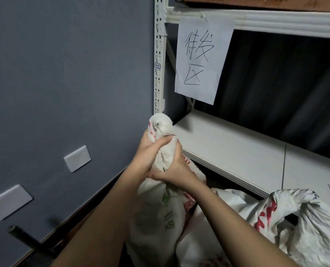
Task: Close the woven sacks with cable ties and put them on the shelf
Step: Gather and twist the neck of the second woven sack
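**Both hands wring the neck of a woven sack beside the shelf**

At the far left, two blank cover plates (pixel 77 158) sit on the grey-blue wall (pixel 64 74), and a dark bar (pixel 28 240) pokes up near the bottom edge. The left hand (pixel 150 151) grips the gathered neck of a white woven sack (pixel 156 218), its fingers curled tight round the cloth. The bunched top of the sack sticks up above that fist, just in front of the shelf's white slotted upright (pixel 159 54). The right hand (pixel 174 168) clamps the same neck just below, thumb and fingers wrapped round it and touching the left hand. The sack hangs down between the forearms, printed in green and red. A paper sign (pixel 202 58) with handwritten characters hangs from the upper rail. Below it lies the pale shelf board (pixel 237 151), bare where visible. At the lower right a second sack (pixel 276 228) lies with its mouth loose and open, just beside the first one.
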A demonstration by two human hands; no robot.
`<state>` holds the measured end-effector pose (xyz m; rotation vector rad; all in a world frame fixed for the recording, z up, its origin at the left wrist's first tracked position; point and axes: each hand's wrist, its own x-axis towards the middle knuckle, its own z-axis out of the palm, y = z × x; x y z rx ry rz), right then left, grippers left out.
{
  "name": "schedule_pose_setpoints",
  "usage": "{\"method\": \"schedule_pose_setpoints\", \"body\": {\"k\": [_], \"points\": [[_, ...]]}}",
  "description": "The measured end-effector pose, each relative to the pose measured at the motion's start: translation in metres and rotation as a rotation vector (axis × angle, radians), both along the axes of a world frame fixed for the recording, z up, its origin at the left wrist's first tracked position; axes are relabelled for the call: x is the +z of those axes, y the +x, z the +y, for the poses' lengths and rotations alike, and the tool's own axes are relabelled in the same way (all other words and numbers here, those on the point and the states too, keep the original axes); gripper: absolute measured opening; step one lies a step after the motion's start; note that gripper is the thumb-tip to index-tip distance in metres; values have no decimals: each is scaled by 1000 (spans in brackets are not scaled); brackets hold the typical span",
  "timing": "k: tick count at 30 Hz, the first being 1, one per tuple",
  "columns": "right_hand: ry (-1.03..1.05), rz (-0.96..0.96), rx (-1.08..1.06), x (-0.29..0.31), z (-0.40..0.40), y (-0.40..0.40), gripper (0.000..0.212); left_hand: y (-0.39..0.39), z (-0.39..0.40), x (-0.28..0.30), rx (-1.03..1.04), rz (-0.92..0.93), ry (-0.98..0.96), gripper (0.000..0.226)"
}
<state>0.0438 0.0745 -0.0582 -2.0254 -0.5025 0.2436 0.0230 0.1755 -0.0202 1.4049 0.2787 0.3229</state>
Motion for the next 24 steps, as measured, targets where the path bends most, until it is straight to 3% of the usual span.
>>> {"method": "schedule_pose_setpoints", "body": {"k": [4,8,11,14,20,24], "points": [[60,-13,-152,-10,14,0,99,-2,-4,1,-35,24,-34,48],[181,-8,-201,-12,20,4,62,4,1,-9,18,148,171,71],[238,55,-263,-13,17,11,41,-4,0,-16,-88,247,278,90],[221,30,-246,-13,11,11,24,-6,-6,-30,-46,241,304,89],[-179,-174,-69,-26,18,0,79,4,0,-36,122,170,356,71],[-56,-82,-249,-36,15,-4,102,6,1,-39,162,136,454,46]]}}
